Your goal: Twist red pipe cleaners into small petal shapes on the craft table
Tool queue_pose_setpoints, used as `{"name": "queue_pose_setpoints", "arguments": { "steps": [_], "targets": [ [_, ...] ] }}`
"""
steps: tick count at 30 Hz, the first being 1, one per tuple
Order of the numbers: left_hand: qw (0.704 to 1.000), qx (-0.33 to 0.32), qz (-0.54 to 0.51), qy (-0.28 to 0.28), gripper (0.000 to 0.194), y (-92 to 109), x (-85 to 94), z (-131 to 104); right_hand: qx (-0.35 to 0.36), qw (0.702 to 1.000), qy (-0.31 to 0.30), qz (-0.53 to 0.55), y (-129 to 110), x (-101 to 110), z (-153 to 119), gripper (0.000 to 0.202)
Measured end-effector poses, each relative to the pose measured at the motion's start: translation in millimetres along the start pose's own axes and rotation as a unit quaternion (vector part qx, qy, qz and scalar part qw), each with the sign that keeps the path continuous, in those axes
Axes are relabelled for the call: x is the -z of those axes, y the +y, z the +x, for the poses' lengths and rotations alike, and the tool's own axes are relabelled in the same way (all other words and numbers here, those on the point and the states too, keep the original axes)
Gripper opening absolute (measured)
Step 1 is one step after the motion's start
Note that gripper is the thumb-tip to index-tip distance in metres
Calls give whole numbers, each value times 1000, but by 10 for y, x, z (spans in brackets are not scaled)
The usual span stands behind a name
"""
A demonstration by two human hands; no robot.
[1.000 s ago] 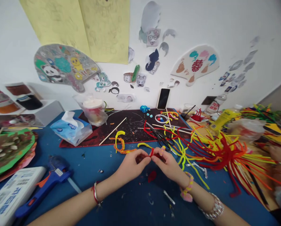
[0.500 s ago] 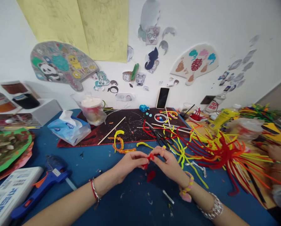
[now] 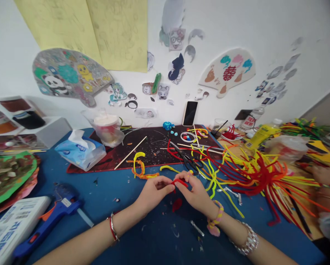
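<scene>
Near the middle of the blue table, my left hand (image 3: 155, 192) pinches one end of a short red fuzzy stem (image 3: 181, 182) between thumb and finger. My right hand (image 3: 194, 189) grips the same red piece from the other side, and the fingertips of both hands nearly meet. Part of the piece is hidden by the fingers. Just below them a small red piece (image 3: 177, 204) lies on the table. Beyond my hands are an orange and yellow curled stem (image 3: 143, 171) and black scissors (image 3: 191, 161).
A blue glue gun (image 3: 53, 217), a white box (image 3: 17, 224) and a tissue pack (image 3: 80, 150) are at the left. Red, yellow and orange stems (image 3: 260, 176) spread over the right side. Another person's hand (image 3: 326, 176) rests at the right edge.
The red piece now shows as a longer strip across my right fingers; before, it looked bunched between the fingertips. My fingers have shifted slightly, and the view has moved a little.
</scene>
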State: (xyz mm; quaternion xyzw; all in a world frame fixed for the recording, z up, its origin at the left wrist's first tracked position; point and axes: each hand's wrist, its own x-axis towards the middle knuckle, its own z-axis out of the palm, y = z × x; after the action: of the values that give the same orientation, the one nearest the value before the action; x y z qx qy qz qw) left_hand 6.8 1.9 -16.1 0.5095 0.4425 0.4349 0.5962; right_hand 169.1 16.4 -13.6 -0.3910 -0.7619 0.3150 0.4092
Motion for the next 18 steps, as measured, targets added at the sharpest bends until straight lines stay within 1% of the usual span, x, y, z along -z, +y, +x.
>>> {"name": "queue_pose_setpoints", "arguments": {
  "steps": [2, 4, 5, 6, 7, 8, 9, 10, 11, 12, 14, 16, 18],
  "targets": [
    [999, 5, -35, -33, 20, -36, -31, -13, -11, 1000, 12, 3, 17, -5, 7, 6],
    [992, 28, -95, -75, 24, -63, -66, -34, -25, 1000, 9, 10, 30, -9, 15, 9],
    [989, 38, -113, -89, 27, -67, -80, -45, -32, 999, 8, 16, 35, -11, 18, 10],
    [989, 36, -109, -92, 28, -65, -90, -54, -40, 999, 9, 22, 39, -15, 20, 12],
    [993, 19, -76, -83, 27, -54, -96, -62, -49, 998, 10, 27, 43, -19, 19, 12],
    [998, -11, -15, -67, 24, -37, -95, -67, -62, 998, 11, 32, 46, -23, 17, 12],
    [996, -50, 64, -47, 22, -15, -90, -69, -75, 996, 11, 41, 49, -28, 13, 11],
    [984, -93, 148, -29, 19, 9, -80, -69, -88, 995, 7, 50, 51, -32, 8, 11],
    [965, -133, 223, -17, 16, 32, -68, -67, -100, 993, 0, 57, 53, -35, 3, 11],
    [945, -164, 284, -16, 16, 52, -55, -63, -108, 992, -6, 63, 54, -37, 0, 12],
    [910, -196, 362, -38, 25, 74, -29, -60, -110, 992, -11, 61, 55, -34, -1, 13],
    [878, -210, 428, -54, 28, 77, -12, -70, -102, 994, -10, 47, 56, -26, 4, 14],
    [827, -238, 507, -51, 28, 82, -3, -97, -88, 995, -6, 37, 58, -20, 8, 15]
  ]
}}
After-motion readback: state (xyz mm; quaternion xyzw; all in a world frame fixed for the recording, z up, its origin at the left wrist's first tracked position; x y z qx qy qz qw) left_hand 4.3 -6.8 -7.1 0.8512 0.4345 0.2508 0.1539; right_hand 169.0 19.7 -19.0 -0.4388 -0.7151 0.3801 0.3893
